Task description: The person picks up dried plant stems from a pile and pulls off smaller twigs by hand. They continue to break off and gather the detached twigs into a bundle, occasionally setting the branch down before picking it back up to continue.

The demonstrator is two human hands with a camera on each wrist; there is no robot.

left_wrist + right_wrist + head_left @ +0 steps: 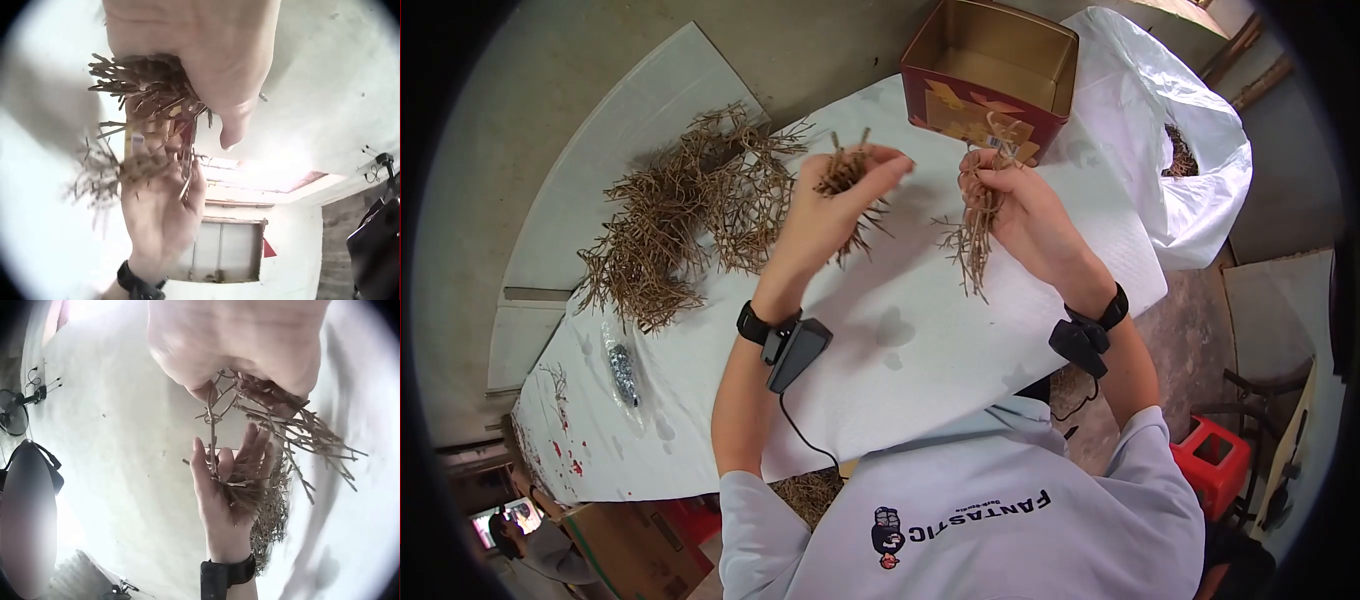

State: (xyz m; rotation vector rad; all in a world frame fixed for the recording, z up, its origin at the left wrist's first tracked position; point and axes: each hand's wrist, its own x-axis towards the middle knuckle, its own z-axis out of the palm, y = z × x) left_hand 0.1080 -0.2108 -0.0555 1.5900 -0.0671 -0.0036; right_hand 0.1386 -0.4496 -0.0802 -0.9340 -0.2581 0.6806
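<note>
My left hand (812, 222) curves its fingers and thumb round a bundle of dry, brown, branching twigs (147, 78), whose ends stick out on both sides of the palm. To its right, my right hand (1038, 215) pinches a smaller bunch of the same twigs (972, 245) between thumb and fingers; thin stems hang below it and a few pale ends rise above. Both hands are over the white-covered table (930, 330), a short gap apart. A large tangled heap of twigs (655, 215) lies left of my left hand.
A dark red tin box (922, 98), open at the top, stands at the table's far edge behind my right hand. Beside it lies a white plastic bag (1115, 75) with twigs inside. A clear packet (622, 375) lies front left. A red stool (1205, 465) is at lower right.
</note>
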